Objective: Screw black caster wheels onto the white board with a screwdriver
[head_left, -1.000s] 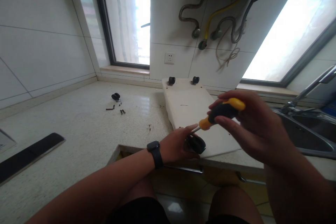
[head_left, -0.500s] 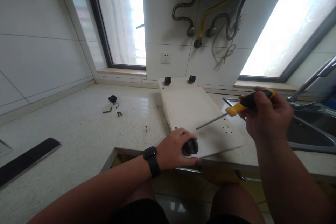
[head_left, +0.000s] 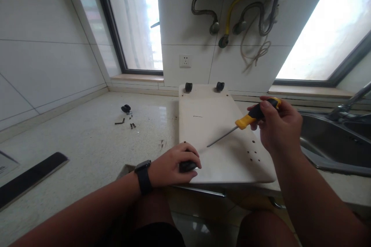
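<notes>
A cream-coloured board (head_left: 214, 123) with small holes lies flat on the counter, its near end at the front edge. Two black casters (head_left: 188, 87) stand on its far end. Over the board's near left corner, my left hand (head_left: 176, 164) is closed around another black caster (head_left: 187, 166), partly hidden by the fingers. My right hand (head_left: 279, 123) grips the handle of a yellow and black screwdriver (head_left: 249, 117). Its shaft slants down to the left, with the tip over the board, close to my left fingers. I cannot tell whether the tip touches the board.
To the left on the counter (head_left: 95, 142) lie a loose black caster (head_left: 125, 108), an L-shaped hex key (head_left: 119, 122) and several screws (head_left: 132, 125). A long dark strip (head_left: 34, 179) rests at far left. A sink (head_left: 327, 142) is on the right; hoses (head_left: 228, 11) hang on the wall.
The board has turned to sit straighter on the counter. My left hand has moved left with the caster, and the screwdriver in my right hand has also shifted left.
</notes>
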